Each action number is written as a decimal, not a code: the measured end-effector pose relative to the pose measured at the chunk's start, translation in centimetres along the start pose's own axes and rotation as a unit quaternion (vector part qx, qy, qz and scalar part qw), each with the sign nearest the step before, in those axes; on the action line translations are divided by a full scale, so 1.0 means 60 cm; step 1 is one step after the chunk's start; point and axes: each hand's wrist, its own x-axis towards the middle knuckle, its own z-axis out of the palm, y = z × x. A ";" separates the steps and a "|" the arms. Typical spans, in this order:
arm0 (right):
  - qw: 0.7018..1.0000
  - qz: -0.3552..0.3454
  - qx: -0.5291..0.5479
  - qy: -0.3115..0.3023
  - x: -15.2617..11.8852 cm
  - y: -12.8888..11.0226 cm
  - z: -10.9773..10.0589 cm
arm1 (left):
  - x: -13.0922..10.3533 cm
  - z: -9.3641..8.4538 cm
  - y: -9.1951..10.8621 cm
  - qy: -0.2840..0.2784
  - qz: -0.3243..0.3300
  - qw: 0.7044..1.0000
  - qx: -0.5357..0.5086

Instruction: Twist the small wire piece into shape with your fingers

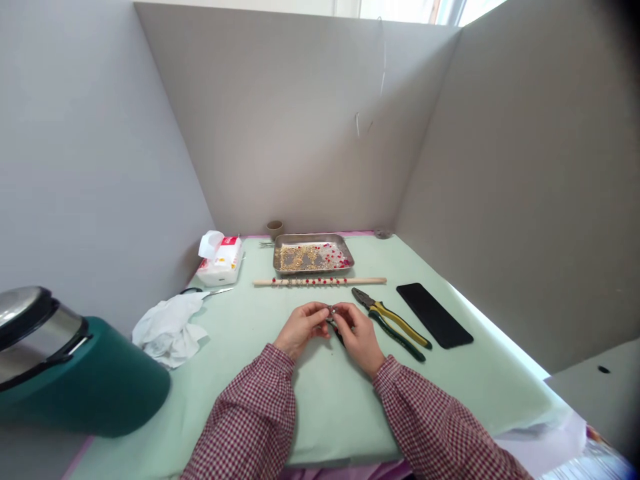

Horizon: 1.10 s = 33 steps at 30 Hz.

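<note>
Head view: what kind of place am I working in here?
Likely a small craft workstation walled in by grey partition boards: a shallow metal tray of gold and red beads, a beaded wooden stick, and yellow-and-green-handled pliers lie on the pale green table cover.

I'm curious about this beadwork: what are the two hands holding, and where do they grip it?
Both the left hand and right hand pinch a tiny dark piece between their fingertips; what it is, and which part, cannot be told.

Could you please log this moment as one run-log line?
left hand + right hand: pinching small piece together | pliers: on table, right | tray: behind beaded stick
</note>
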 end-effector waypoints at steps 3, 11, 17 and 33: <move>1.000 -0.009 -0.007 0.012 0.002 -0.004 -0.001 | -0.001 0.001 0.001 0.006 0.019 0.999 0.045; 0.999 -0.034 -0.008 0.027 0.007 -0.004 -0.003 | -0.001 0.005 0.003 0.007 0.018 0.993 0.121; 0.999 0.028 0.025 0.037 0.002 0.008 0.000 | -0.003 0.007 0.004 0.009 0.010 0.996 0.090; 0.997 0.058 0.044 -0.012 0.000 0.007 -0.003 | 0.001 -0.001 -0.002 0.006 0.005 0.999 0.052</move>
